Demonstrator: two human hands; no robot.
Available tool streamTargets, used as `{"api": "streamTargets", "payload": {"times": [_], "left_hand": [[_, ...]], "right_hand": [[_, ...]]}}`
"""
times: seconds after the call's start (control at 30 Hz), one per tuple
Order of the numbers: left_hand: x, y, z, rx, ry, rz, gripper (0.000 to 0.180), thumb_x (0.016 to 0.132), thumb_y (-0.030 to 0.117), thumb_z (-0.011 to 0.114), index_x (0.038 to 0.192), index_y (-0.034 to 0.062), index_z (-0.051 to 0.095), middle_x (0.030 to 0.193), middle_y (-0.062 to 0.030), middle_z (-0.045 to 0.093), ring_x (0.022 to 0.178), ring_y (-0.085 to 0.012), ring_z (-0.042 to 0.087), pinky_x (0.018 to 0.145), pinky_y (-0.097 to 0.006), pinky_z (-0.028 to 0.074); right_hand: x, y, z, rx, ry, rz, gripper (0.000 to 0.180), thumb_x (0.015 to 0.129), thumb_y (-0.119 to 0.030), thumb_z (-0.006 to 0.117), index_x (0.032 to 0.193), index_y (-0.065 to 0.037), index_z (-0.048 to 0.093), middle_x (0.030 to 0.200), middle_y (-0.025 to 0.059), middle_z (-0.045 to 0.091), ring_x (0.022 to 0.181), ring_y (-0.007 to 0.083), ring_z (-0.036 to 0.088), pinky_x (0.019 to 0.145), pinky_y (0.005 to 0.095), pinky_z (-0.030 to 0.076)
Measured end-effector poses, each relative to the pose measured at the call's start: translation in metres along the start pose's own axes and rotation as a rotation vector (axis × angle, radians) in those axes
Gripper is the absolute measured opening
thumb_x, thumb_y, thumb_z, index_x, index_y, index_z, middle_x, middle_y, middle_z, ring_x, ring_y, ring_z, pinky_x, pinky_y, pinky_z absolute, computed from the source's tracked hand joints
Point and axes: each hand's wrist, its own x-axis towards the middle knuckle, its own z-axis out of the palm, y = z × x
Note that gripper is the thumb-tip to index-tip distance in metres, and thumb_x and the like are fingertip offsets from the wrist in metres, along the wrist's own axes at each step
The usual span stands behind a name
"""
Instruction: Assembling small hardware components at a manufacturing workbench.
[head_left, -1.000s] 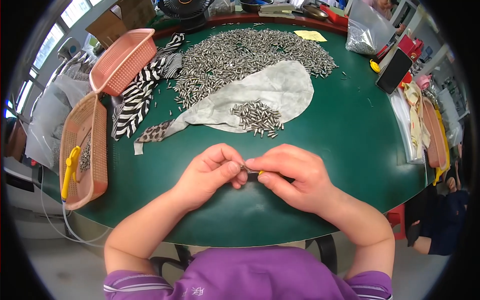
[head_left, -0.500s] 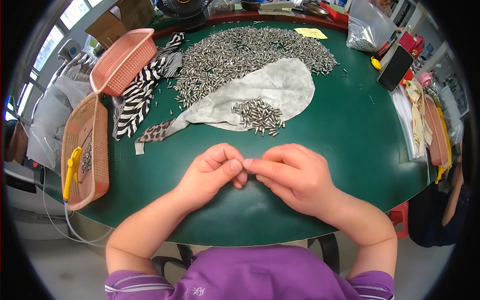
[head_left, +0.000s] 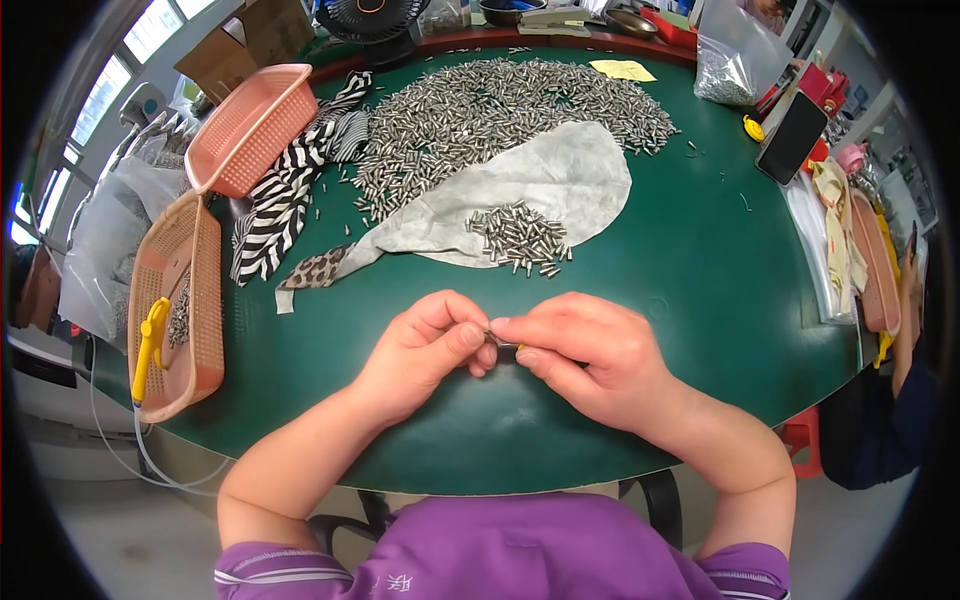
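Observation:
My left hand (head_left: 430, 345) is closed in a pinch in front of me, thumb against the bent fingers. My right hand (head_left: 595, 352) meets it fingertip to fingertip, also pinched. Between them shows a small metal piece (head_left: 507, 346), dark and shiny, with a speck of yellow at its right end; the fingers cover most of it. Just beyond the hands, a small heap of silvery metal cylinders (head_left: 522, 236) lies on a grey-white cloth (head_left: 575, 185). Behind the cloth spreads a far larger pile of the same cylinders (head_left: 470, 100).
Two pink plastic baskets (head_left: 215, 340) stand at the left, one holding a yellow air gun (head_left: 150, 345). A zebra-striped cloth (head_left: 275, 215) lies beside them. At the right are a phone (head_left: 792, 138) and a bag of parts (head_left: 728, 75). A fan (head_left: 375, 20) stands at the back.
My right fingers have shifted a little, the thumb and forefinger further apart, and the dark piece with its yellow speck now shows between the hands. The whole view has moved slightly.

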Motion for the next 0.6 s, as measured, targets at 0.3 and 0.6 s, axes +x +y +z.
{"api": "streamTargets", "payload": {"times": [0.3, 0.6], "left_hand": [[0.0015, 0.0005, -0.0008, 0.038, -0.002, -0.019, 0.013, 0.098, 0.017, 0.056, 0.099, 0.0038, 0.056, 0.086, -0.0040, 0.062, 0.078, -0.0110, 0.058, 0.075, -0.025, 0.050], [0.0008, -0.0009, -0.0006, 0.021, -0.014, 0.012, 0.012, 0.099, 0.016, 0.055, 0.100, 0.0044, 0.056, 0.086, -0.0044, 0.062, 0.078, -0.0116, 0.057, 0.075, -0.026, 0.049]], "right_hand": [[0.0020, -0.0032, -0.0014, -0.234, 0.002, -0.062, 0.030, 0.076, -0.006, 0.071, 0.105, -0.014, 0.070, 0.084, 0.0029, 0.063, 0.073, 0.0196, 0.063, 0.060, 0.0310, 0.052], [0.0009, 0.0013, -0.0013, -0.130, 0.053, -0.026, 0.028, 0.077, -0.008, 0.072, 0.105, -0.014, 0.070, 0.085, 0.0039, 0.065, 0.073, 0.0203, 0.064, 0.061, 0.0312, 0.053]]}}
